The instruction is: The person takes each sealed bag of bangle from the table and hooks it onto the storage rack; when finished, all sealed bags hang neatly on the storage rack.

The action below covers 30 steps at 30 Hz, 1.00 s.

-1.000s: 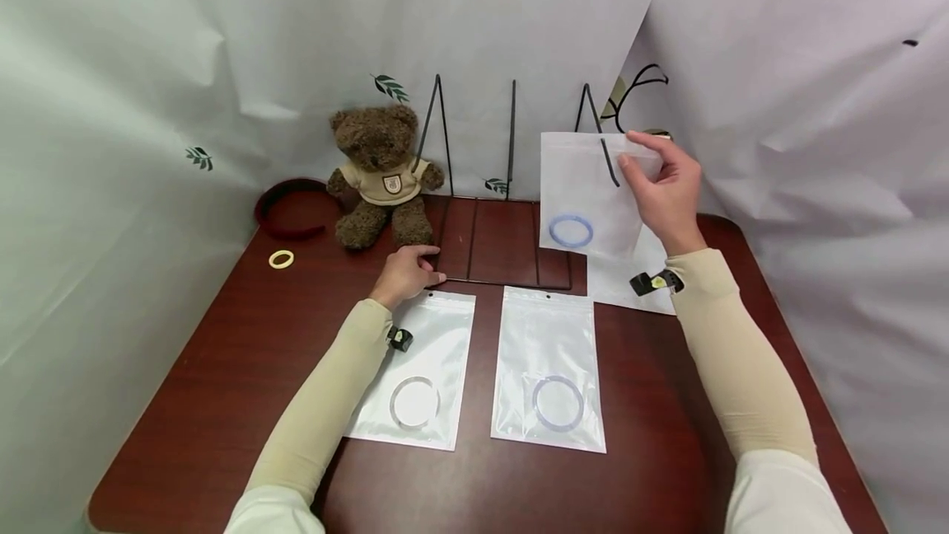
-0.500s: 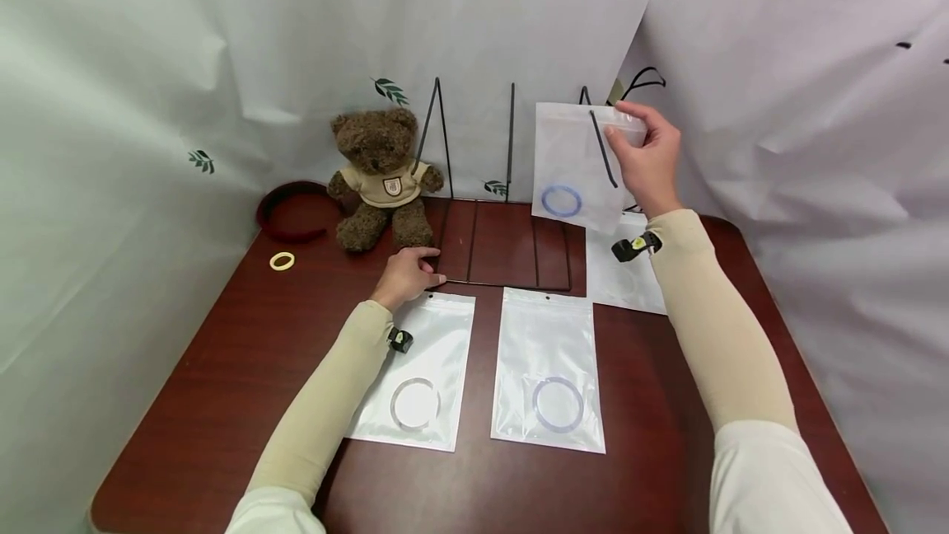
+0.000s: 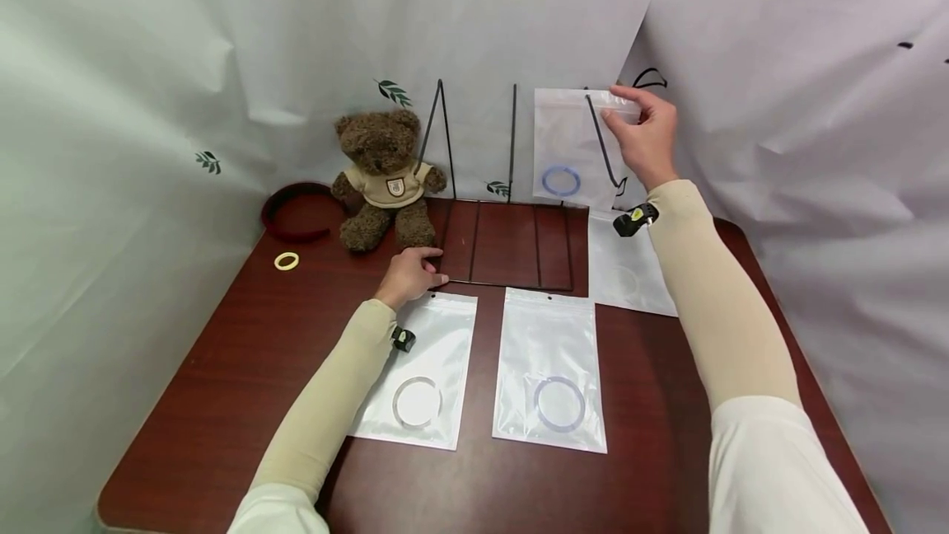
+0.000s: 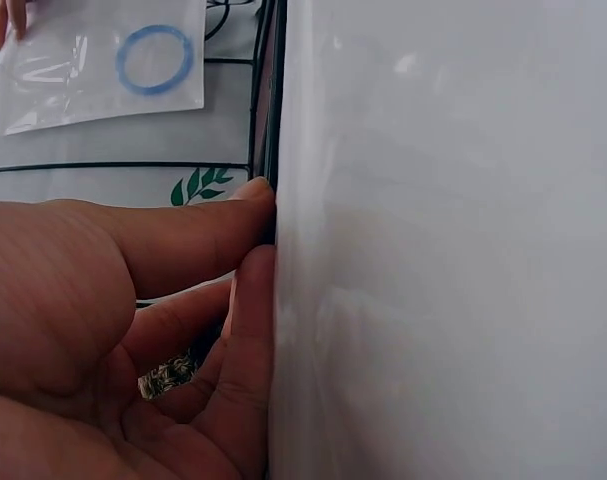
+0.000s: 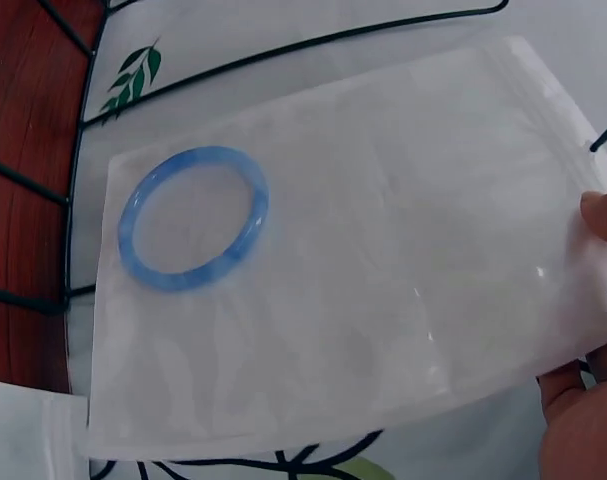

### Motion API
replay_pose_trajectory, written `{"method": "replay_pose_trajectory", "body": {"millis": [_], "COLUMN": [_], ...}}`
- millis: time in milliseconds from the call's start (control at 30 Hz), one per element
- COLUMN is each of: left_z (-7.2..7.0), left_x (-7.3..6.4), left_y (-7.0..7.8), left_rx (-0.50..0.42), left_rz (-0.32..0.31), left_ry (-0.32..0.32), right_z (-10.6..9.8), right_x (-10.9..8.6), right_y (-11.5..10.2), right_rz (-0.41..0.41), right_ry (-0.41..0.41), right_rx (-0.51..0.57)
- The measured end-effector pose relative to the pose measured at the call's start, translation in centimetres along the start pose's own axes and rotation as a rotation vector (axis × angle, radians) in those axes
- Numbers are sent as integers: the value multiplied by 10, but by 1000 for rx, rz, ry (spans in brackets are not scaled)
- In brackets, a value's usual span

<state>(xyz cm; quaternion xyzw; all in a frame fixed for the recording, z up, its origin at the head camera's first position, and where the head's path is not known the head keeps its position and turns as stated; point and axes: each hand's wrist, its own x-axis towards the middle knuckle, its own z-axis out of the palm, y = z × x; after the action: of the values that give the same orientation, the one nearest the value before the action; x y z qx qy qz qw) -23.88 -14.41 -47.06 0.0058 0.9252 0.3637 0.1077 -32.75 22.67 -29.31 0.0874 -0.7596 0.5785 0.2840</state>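
My right hand (image 3: 647,137) pinches the upper right corner of a white zip bag (image 3: 552,130) between thumb and fingers. A blue bangle (image 5: 245,232) shows through the low end of this bag. One prong (image 3: 602,142) of a black wire rack (image 3: 511,285) sticks out in front of the bag near its top edge. With thumb and fingers, my left hand (image 3: 404,276) grips the front left corner of the rack's base wire (image 4: 275,120). Close to that hand lies another zip bag (image 3: 448,336) with a pale bangle inside.
A third zip bag (image 3: 549,336), with a pale violet bangle, lies front centre. Behind the right wrist is a further bag (image 3: 630,258). Left of the rack sit a teddy bear (image 3: 381,142), a dark red headband (image 3: 273,227) and a pale yellow ring (image 3: 278,263).
My right hand has lifted the bag and carried it slightly left and farther back along the right prong. The left hand keeps its grip on the rack.
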Motion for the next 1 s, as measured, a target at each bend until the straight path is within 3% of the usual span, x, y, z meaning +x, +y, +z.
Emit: {"method": "replay_pose_trajectory", "body": {"millis": [200, 367, 467, 633, 1000], "left_z": [-1, -1, -1, -1, 2], "left_x": [2, 2, 1, -3, 3], "left_y": [1, 0, -1, -4, -3], "left_rx": [-2, -12, -22, -37, -44], "left_rz": [3, 6, 1, -3, -11], "left_ry": [-2, -8, -6, 7, -12], "right_z": [-12, -30, -44, -66, -97], "right_x": [5, 10, 5, -11, -41], "right_y": [7, 27, 36, 48, 144], "right_rz": [-40, -33, -25, 62, 236], "right_ry": [-24, -16, -21, -76, -169], "right_rx": [43, 83, 49, -24, -289]}}
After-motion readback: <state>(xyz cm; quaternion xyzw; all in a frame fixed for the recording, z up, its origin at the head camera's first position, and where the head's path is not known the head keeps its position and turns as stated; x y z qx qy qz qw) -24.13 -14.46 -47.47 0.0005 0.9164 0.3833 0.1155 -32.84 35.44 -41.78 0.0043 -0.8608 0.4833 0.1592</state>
